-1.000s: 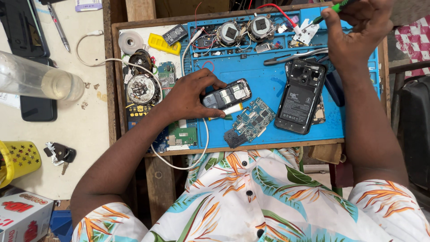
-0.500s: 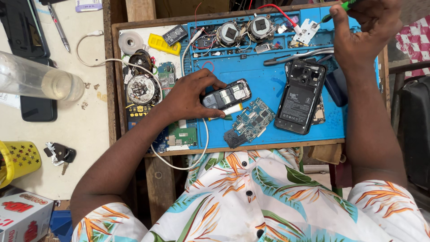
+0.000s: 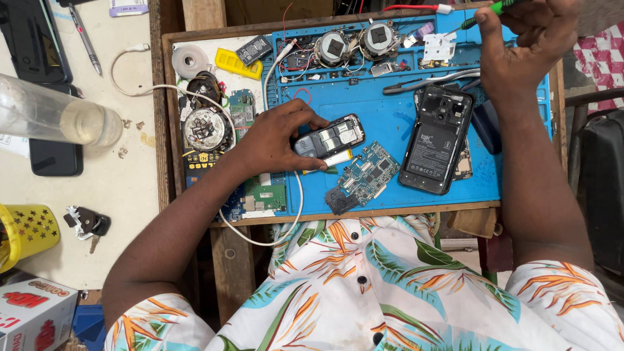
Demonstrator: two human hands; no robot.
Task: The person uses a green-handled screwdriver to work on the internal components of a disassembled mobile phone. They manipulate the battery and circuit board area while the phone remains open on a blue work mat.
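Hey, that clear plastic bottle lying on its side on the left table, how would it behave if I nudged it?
The clear plastic bottle lies on its side on the pale table, so a nudge across its length would probably set it rolling. It looks mostly empty, so likely light and easily shoved. The thin clear wall may dent under a firm squeeze.

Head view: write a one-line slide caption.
Left hand steadies a small opened phone on a blue repair mat while right hand lifts a green-handled screwdriver.

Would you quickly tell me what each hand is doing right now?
Left hand: closed on the small opened phone, which lies on the blue mat.
Right hand: closed on a green-handled screwdriver, raised at the mat's far edge.
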